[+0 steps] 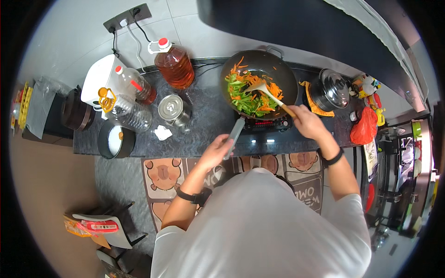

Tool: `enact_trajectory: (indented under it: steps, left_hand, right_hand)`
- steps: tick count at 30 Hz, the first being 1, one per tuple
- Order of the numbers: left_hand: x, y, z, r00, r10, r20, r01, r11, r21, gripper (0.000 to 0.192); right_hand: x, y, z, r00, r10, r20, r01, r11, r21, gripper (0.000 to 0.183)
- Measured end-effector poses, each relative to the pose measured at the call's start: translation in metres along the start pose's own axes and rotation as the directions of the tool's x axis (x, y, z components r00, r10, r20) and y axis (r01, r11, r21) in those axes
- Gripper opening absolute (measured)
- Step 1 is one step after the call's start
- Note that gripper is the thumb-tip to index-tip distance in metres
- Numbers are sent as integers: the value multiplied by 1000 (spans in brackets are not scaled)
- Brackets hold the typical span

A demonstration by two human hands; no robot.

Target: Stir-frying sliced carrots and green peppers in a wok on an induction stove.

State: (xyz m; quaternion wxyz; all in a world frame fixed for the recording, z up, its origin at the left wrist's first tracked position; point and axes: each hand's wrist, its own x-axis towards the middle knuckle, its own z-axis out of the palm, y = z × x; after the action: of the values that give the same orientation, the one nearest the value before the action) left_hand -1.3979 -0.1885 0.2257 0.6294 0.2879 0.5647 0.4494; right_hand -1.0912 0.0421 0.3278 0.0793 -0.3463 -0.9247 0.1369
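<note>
A dark wok (293, 80) sits on an induction cooker (267, 124) whose red display is lit. Inside it lie sliced green peppers (240, 87) and shredded carrot (274, 90), heaped mostly on the left and front. My right hand (307, 121) grips the wooden handle of a spatula (266, 91), and the spatula's pale head rests among the vegetables. At the front of the wok, my left hand (216, 152) is on its grey handle (236, 133), with the fingertips partly hidden behind it.
Left on the counter are a large oil bottle (175, 67), a lidded metal canister (172, 108), a clear plastic bottle (130, 113) and a black pot (128, 146) with white contents. To the right stand a lidded pot (328, 91) and a red plastic bag (365, 127). A range hood (295, 27) overhangs.
</note>
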Motion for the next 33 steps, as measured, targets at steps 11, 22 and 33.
enact_trajectory:
  steps: [11,22,33]
  left_hand:
    - [10,23,26,980,-184,-78,191,976,100,38]
    - [10,35,26,959,-283,-13,283,954,101,51]
    - [11,26,19,969,-247,-18,248,965,81,44]
  right_hand:
    - [-21,-24,-46,994,87,65,-71,972,-225,27]
    - [65,38,45,929,345,-137,-295,911,289,32]
    - [-19,-31,-118,981,111,162,-106,994,-40,33]
